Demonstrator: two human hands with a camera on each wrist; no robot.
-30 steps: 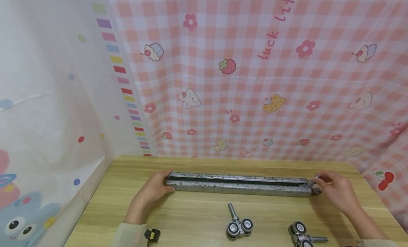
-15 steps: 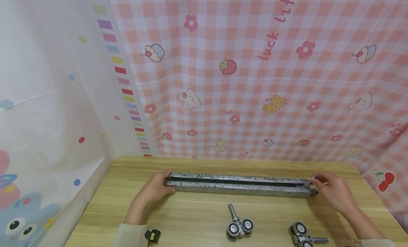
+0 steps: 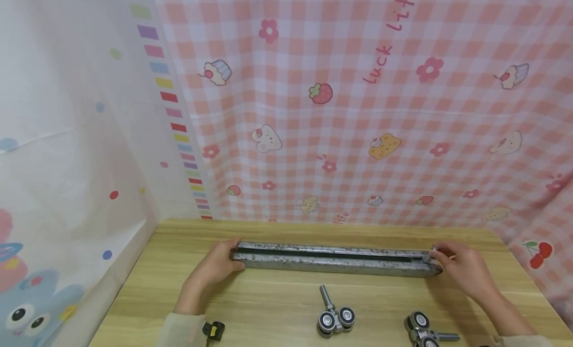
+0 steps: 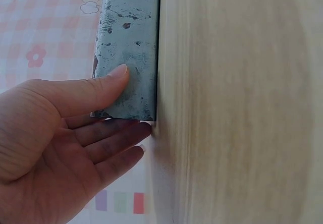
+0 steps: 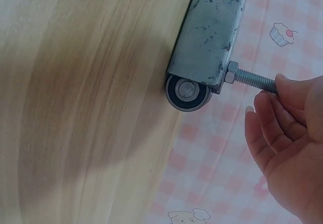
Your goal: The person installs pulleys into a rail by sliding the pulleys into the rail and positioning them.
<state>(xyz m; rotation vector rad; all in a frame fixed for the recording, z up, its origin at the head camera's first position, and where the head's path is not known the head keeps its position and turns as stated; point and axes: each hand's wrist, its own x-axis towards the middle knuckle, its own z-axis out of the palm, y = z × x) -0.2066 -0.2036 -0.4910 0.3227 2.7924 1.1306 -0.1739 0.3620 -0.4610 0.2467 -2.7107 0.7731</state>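
A long speckled metal channel [image 3: 331, 265] lies across the table, its slot facing up. My left hand [image 3: 220, 261] grips its left end; in the left wrist view the thumb of the hand [image 4: 65, 133] presses the side of the channel [image 4: 128, 47], with fingers at the end. At the right end, my right hand [image 3: 463, 267] pinches a threaded bolt. The right wrist view shows the bolt [image 5: 255, 79] between thumb and fingers of the hand [image 5: 287, 128], with a roller wheel [image 5: 186, 90] partly inside the channel [image 5: 207, 37] and partly sticking out.
Two roller assemblies lie on the table [image 3: 268, 297] nearer me: one [image 3: 335, 321] at the middle, one [image 3: 423, 329] to the right. A small black object with a yellow mark [image 3: 215, 330] is beside my left sleeve. A pink checked cloth [image 3: 349, 113] hangs behind.
My right hand has moved left with the bolt, and its roller assembly has slid further into the channel's right end. My left hand has kept its grip, and the channel is nearly still.
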